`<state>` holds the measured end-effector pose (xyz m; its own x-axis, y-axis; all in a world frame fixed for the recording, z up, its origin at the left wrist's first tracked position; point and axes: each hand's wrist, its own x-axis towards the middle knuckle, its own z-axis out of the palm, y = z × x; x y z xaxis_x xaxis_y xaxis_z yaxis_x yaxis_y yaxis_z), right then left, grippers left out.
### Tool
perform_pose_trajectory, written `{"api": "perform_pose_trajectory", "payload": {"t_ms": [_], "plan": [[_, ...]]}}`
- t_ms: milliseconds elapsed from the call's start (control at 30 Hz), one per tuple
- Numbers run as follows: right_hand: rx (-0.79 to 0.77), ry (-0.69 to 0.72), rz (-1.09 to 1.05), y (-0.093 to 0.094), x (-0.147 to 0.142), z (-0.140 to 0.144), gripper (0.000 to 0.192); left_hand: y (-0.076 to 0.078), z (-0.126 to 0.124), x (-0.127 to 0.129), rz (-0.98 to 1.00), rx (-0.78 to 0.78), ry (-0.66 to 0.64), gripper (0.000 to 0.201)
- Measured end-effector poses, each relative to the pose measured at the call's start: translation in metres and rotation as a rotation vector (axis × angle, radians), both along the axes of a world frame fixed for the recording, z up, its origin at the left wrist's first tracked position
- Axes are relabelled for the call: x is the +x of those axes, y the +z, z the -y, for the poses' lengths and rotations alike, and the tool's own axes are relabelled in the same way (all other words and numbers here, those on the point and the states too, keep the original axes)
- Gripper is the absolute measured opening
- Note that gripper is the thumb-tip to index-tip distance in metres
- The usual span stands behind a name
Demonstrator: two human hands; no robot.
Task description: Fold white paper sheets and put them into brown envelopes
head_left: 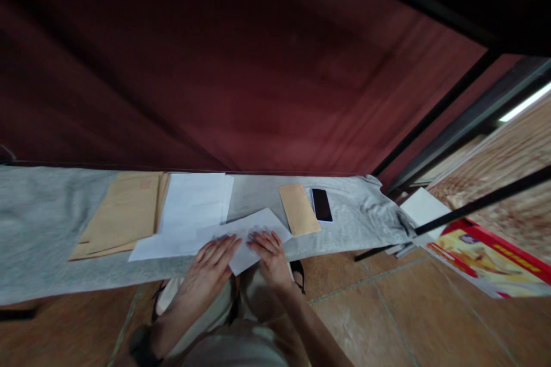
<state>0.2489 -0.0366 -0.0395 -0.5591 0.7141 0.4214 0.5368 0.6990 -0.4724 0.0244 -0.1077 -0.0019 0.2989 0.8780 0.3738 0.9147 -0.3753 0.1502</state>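
A white sheet of paper, which looks folded, lies at an angle near the front edge of the cloth-covered surface. My left hand rests on its left part with the fingers stretched out and lying flat. On its right part, my right hand presses down with fingers extended and slightly bent. The fingertips of both hands come close together over the paper. Left of it lies a stack of white sheets, partly under the sheet I touch. A small brown envelope sits just right of the paper.
Large brown envelopes are piled at the left. A phone lies beside the small envelope. Grey cloth covers the narrow surface, with a dark red panel behind. A red and yellow box stands at right, near black metal bars.
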Motion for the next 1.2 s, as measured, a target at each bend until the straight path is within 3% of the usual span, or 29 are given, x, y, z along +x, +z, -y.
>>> {"api": "perform_pose_trajectory", "payload": {"t_ms": [133, 233, 400, 533, 600, 700, 800, 900, 1033, 1200], "plan": [[-0.025, 0.045, -0.163, 0.007, 0.009, -0.002, 0.049, -0.005, -0.012, -0.039, 0.262, 0.018, 0.094, 0.06], [-0.037, 0.078, -0.254, 0.012, 0.007, -0.005, 0.036, -0.012, -0.02, -0.051, 0.404, -0.057, 0.031, 0.05], [-0.019, 0.028, -0.333, 0.023, 0.004, -0.02, 0.024, -0.006, -0.02, -0.039, 0.526, -0.065, -0.082, 0.053], [0.007, -0.055, -0.295, 0.03, 0.012, -0.036, 0.028, 0.008, -0.022, -0.025, 0.372, 0.059, -0.122, 0.058], [-0.003, -0.077, -0.243, 0.024, 0.017, -0.04, 0.037, 0.007, -0.026, -0.02, 0.219, 0.069, -0.108, 0.059], [-0.058, -0.052, -0.181, 0.003, 0.024, -0.038, 0.039, -0.012, -0.03, -0.014, 0.043, 0.019, -0.06, 0.059], [-0.146, 0.039, -0.127, -0.021, 0.032, -0.03, 0.043, -0.037, -0.028, -0.012, -0.006, -0.099, -0.088, 0.062], [-0.187, 0.06, -0.076, -0.035, 0.041, -0.021, 0.047, -0.053, -0.023, -0.017, 0.05, -0.22, -0.116, 0.071], [-0.208, 0.084, -0.051, -0.034, 0.049, -0.018, 0.043, -0.052, -0.032, -0.029, 0.202, -0.324, -0.155, 0.072], [-0.239, 0.058, -0.118, -0.023, 0.05, -0.025, 0.032, -0.039, -0.063, -0.039, 0.362, -0.508, -0.188, 0.032]]}}
